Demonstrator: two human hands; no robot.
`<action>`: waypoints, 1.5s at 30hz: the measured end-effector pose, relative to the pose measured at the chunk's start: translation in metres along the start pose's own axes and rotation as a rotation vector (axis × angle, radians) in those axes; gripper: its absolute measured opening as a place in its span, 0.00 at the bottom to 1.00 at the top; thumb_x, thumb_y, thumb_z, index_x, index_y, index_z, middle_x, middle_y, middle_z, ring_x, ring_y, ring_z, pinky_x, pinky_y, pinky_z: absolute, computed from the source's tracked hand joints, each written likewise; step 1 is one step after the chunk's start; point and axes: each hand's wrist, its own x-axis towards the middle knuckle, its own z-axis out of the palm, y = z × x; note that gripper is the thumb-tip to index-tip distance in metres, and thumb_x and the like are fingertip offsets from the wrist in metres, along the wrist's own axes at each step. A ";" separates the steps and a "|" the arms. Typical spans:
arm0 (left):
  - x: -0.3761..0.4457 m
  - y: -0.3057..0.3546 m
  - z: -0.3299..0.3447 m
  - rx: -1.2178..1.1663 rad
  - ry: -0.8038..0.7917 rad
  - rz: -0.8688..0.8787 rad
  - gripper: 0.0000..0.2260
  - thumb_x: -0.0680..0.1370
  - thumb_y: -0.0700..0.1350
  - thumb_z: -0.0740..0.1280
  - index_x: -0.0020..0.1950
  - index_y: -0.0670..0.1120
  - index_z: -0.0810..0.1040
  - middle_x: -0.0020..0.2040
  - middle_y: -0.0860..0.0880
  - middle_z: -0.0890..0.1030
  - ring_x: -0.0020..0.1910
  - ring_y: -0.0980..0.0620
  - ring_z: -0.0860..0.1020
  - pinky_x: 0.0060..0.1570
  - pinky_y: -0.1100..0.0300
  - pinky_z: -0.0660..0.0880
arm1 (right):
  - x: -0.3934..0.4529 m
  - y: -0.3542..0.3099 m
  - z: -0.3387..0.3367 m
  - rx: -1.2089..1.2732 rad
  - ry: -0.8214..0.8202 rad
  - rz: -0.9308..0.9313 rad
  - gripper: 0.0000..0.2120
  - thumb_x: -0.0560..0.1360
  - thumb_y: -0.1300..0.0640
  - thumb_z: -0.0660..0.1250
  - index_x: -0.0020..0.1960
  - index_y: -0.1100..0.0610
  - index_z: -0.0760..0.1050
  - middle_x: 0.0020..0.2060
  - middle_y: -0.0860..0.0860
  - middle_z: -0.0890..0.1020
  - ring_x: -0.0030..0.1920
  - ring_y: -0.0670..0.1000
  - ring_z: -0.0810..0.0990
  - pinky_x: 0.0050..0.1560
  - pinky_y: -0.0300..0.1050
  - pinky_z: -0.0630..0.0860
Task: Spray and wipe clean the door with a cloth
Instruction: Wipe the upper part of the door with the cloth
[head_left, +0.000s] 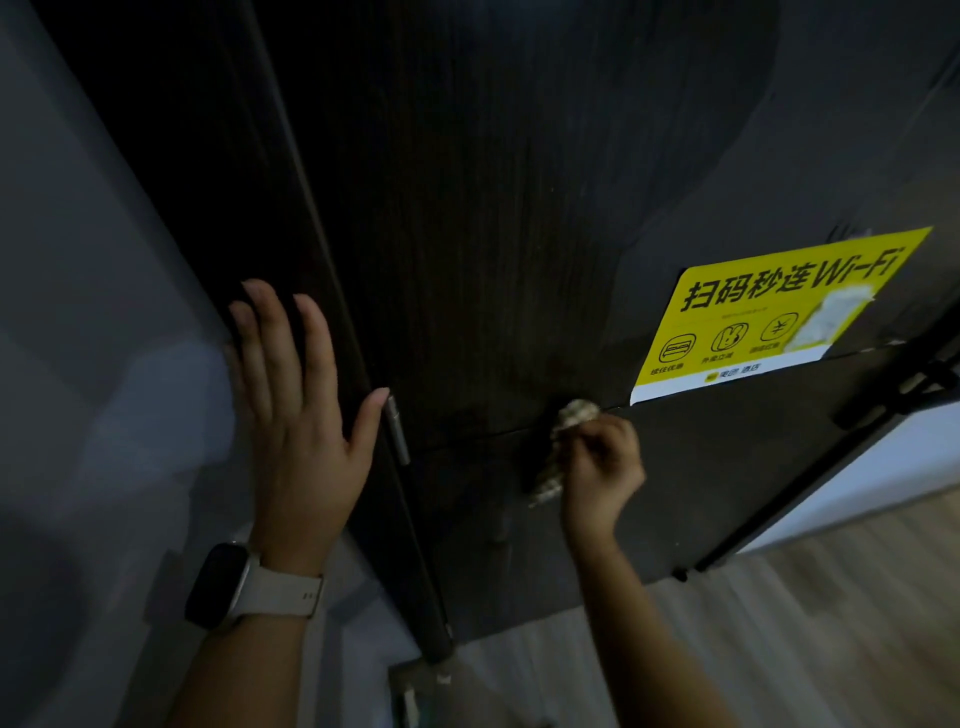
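Dim, poorly lit room, pale grey wall (88, 291) on the left, light wood-grain floor (831, 623) at lower right, brighter white wall strip (883, 467) at right edge, deep shadow overhead

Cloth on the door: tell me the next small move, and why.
Probably slide the cloth right along the door, under the yellow sticker. The right hand grips it bunched against the panel seam, and the left hand braces the frame.
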 end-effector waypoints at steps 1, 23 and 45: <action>-0.002 -0.001 0.001 -0.010 0.003 -0.001 0.39 0.78 0.50 0.66 0.78 0.40 0.46 0.76 0.36 0.43 0.77 0.49 0.35 0.76 0.44 0.43 | 0.012 0.002 -0.009 -0.018 0.051 0.041 0.10 0.65 0.75 0.67 0.37 0.61 0.78 0.38 0.54 0.78 0.40 0.44 0.77 0.44 0.46 0.74; -0.008 -0.007 0.011 -0.048 0.038 0.028 0.42 0.78 0.50 0.66 0.78 0.51 0.37 0.78 0.51 0.38 0.78 0.49 0.37 0.75 0.40 0.49 | -0.067 -0.080 0.057 0.161 -0.261 0.017 0.13 0.70 0.75 0.70 0.40 0.57 0.77 0.40 0.50 0.77 0.43 0.42 0.78 0.44 0.33 0.74; 0.037 0.100 0.016 -0.072 -0.006 0.185 0.34 0.78 0.49 0.66 0.79 0.51 0.51 0.79 0.47 0.44 0.79 0.46 0.41 0.75 0.45 0.36 | 0.114 -0.124 -0.013 0.098 -0.049 -0.340 0.08 0.72 0.68 0.71 0.42 0.56 0.78 0.41 0.51 0.78 0.44 0.43 0.77 0.45 0.38 0.73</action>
